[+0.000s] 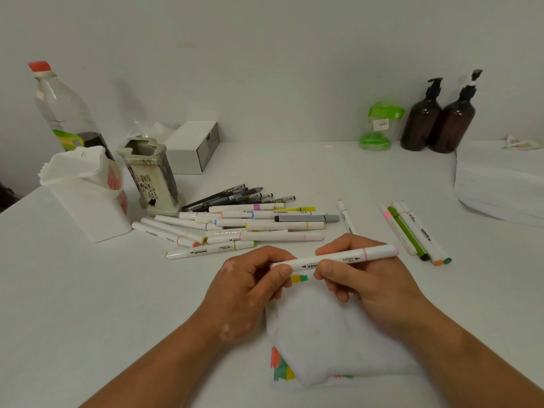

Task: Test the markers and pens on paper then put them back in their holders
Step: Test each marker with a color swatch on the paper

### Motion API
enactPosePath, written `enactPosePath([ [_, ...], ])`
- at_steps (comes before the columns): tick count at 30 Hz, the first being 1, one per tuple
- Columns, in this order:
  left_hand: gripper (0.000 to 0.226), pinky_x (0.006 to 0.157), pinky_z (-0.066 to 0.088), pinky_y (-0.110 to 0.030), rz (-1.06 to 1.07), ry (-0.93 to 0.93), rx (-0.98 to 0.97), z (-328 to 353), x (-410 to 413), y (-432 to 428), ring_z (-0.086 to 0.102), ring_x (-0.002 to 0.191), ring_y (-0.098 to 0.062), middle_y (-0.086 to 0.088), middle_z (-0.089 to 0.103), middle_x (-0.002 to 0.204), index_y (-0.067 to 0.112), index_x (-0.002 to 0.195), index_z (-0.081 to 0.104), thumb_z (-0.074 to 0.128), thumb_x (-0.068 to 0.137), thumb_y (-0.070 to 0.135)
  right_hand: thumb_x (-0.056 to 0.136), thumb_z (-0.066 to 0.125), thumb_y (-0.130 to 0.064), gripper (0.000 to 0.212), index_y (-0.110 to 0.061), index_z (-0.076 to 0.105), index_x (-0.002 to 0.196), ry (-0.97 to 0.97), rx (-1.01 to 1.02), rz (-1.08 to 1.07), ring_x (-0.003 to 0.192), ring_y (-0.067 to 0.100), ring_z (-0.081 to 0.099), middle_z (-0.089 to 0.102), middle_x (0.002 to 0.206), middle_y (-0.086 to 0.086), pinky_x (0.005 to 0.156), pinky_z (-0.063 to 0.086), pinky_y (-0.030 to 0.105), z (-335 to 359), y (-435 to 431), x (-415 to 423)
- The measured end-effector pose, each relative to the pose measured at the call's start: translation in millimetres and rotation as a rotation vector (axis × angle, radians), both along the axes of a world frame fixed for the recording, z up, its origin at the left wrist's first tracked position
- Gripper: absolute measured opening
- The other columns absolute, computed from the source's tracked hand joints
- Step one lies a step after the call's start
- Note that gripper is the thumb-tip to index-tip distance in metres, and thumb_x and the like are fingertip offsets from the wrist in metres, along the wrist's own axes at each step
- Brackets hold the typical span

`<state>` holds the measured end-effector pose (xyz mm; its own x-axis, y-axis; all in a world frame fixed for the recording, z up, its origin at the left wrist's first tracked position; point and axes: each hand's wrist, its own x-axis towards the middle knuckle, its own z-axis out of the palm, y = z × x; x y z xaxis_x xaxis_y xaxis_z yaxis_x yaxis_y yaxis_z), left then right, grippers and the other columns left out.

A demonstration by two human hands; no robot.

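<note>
On the white counter (88, 304), at lower centre of the frame, the left hand (250, 287) pinched one end of a white, pink-banded plastic marker (338, 256). The right hand (365, 284) gripped its barrel above colour-scribbled white paper (329, 334).

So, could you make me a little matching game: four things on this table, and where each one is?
Things:
1. red-capped bottle
2. brown pump bottles
3. pink-banded marker
4. dark pens

Places:
A. far right, at the back
B. gripped by left hand and right hand
C. far side of the marker pile
D. back left, behind the white holder

Pairs: 1-D, 2-A, 3-B, 4-C.
</note>
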<state>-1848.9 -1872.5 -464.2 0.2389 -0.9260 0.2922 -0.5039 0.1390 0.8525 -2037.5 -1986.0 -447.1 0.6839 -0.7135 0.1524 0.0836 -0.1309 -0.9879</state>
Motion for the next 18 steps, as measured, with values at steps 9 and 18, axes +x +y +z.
enactPosePath([
  [9,0.011,0.074,0.057,-0.040,0.175,0.185,-0.052,13.9,34.0,34.2,0.067,0.068,-0.022,-0.005,0.073,0.079,0.025,0.100,0.073,0.067,0.091,0.026,0.080,0.083,-0.011,0.032,-0.028,0.070,0.103,0.334,-0.153,-0.022,0.062,0.016,0.066,0.077,0.082,0.000,0.054,0.055,0.032,14.6,4.7,-3.5],
  [18,0.041,0.061,0.051,-0.022,0.434,0.362,0.069,2.9,112.6,276.0,0.058,0.068,-0.019,-0.011,0.066,0.079,0.012,0.105,0.074,0.077,0.078,0.042,0.079,0.073,-0.047,0.021,-0.047,0.064,0.098,0.422,-0.555,0.292,0.076,-0.001,0.066,0.067,0.089,-0.032,0.072,0.047,0.009,13.6,156.5,53.4],
])
